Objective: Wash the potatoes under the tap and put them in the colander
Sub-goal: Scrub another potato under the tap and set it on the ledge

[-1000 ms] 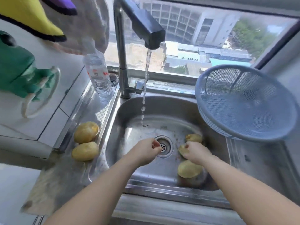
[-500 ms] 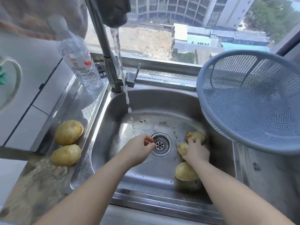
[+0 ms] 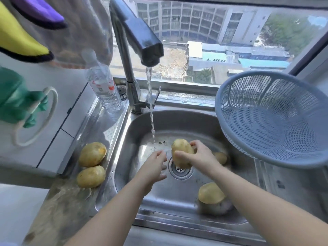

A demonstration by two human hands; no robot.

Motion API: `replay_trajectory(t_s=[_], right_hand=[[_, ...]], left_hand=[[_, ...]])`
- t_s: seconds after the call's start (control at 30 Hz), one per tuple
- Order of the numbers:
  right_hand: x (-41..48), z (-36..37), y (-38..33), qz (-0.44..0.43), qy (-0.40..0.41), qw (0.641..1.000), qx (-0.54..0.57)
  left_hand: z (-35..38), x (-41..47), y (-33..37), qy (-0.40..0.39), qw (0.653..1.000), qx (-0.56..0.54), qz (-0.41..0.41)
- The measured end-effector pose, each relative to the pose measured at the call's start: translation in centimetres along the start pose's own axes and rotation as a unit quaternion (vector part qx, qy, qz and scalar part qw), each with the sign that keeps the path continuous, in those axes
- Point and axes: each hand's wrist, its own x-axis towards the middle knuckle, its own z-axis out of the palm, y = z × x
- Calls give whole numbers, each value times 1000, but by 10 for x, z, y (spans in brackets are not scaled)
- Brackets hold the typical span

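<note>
While water is running from the steel tap (image 3: 138,32), the right hand (image 3: 198,157) is gripping a yellow oval potato (image 3: 182,150) above the drain of the stainless steel sink (image 3: 159,201), just right of the stream (image 3: 150,103). The left hand (image 3: 154,167) is hovering just left of it, fingers relaxed, holding nothing. A second potato (image 3: 221,158) is lying behind the right hand, a third potato (image 3: 211,193) under its forearm. Two other potatoes (image 3: 92,154) (image 3: 90,176) are sitting left of the left hand. A blue-grey plastic mesh colander (image 3: 273,119) is standing to the right hand's right.
</note>
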Motion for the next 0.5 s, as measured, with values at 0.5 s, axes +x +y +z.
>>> replay_trajectory(t_s=[0.5], right_hand=[[-37,44,-99,-113,-67,963,235]], left_hand=[[-31,-40,50,-23,958,-248,143]])
